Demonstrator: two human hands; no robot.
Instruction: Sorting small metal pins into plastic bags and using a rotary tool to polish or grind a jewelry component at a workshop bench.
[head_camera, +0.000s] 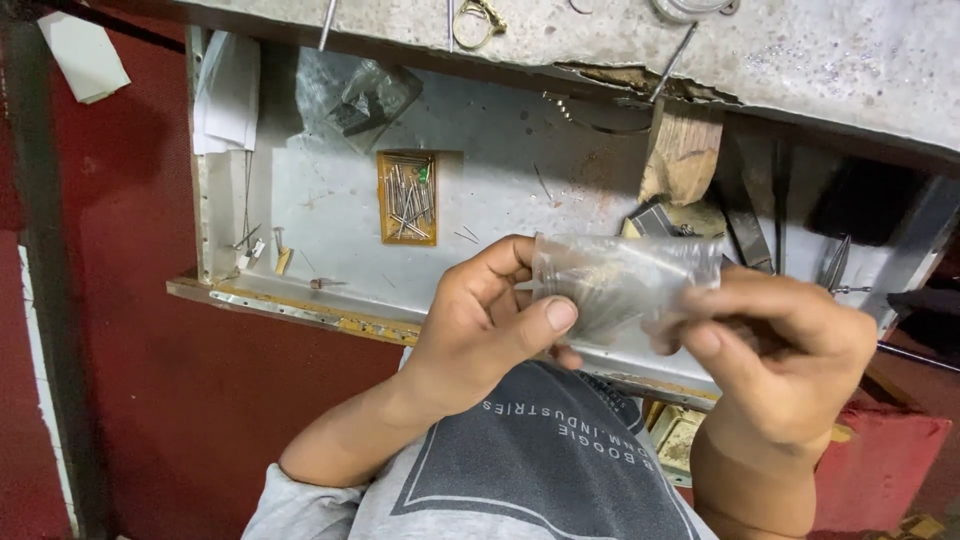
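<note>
Both hands hold a small clear bag (625, 282) over an open drawer (330, 230): left hand (480, 325) pinches its left end between thumb and fingers, right hand (790, 340) pinches the right end. Bag contents blurred, possibly thin metal bits. A small tray of pins (407, 197) lies in the drawer, well apart from the bag.

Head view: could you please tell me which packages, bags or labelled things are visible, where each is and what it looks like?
Clear plastic bag: held between left hand and right hand, crumpled, see-through, thin metal bits inside.
Small tray: on the grey drawer floor, rectangular, orange-brown, holding thin metal pins.
Crumpled bag: drawer's back, translucent grey.
White paper: drawer's left wall, folded.
Printed shirt: grey, pale lettering.
</note>
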